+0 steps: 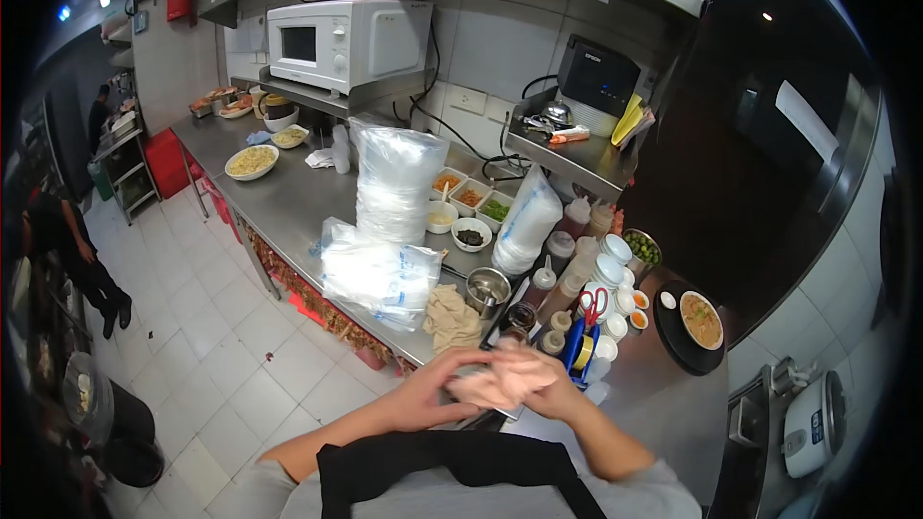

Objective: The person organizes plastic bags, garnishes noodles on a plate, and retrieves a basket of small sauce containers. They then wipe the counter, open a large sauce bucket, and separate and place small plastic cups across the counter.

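The fingers of the left hand (433,394) and right hand (554,392) bunch around a pinkish cloth (507,377) (blurred), held before the desk's (312,194) near edge. A wide swing might catch the red scissors (594,305) or topple squeeze bottles (543,281). The steel surface carries plastic bags (380,274); a microwave (380,43) sits above, white floor tiles (207,346) left.
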`<move>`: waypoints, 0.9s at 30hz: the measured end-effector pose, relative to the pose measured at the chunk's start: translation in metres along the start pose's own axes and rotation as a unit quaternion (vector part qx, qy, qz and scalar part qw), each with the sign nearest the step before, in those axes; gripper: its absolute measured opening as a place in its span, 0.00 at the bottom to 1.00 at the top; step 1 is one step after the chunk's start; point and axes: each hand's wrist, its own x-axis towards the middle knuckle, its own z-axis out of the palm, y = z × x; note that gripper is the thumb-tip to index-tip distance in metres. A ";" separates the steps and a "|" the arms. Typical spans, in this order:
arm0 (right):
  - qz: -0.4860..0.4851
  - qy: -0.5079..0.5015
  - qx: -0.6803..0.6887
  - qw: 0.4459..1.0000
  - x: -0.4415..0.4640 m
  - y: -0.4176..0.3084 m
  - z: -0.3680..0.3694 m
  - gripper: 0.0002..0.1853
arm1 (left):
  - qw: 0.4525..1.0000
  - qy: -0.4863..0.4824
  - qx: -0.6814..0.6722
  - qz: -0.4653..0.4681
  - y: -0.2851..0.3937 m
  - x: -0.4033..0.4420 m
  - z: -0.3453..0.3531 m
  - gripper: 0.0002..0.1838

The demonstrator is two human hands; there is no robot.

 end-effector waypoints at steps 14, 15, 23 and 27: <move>0.267 0.737 0.200 0.588 -0.278 0.087 -0.036 0.16 | 0.990 0.026 0.071 -0.120 -0.125 0.000 0.030 0.12; 0.285 0.713 0.212 0.605 -0.288 0.097 -0.030 0.17 | 0.988 0.021 0.066 -0.137 -0.129 -0.004 0.026 0.12; 0.576 0.570 0.388 0.439 -0.343 0.163 -0.040 0.18 | 0.940 0.137 0.070 -0.306 -0.205 -0.076 -0.058 0.10; 0.616 0.581 0.267 0.460 -0.324 0.153 -0.056 0.32 | 0.865 0.302 -0.073 -0.393 -0.286 -0.115 -0.124 0.05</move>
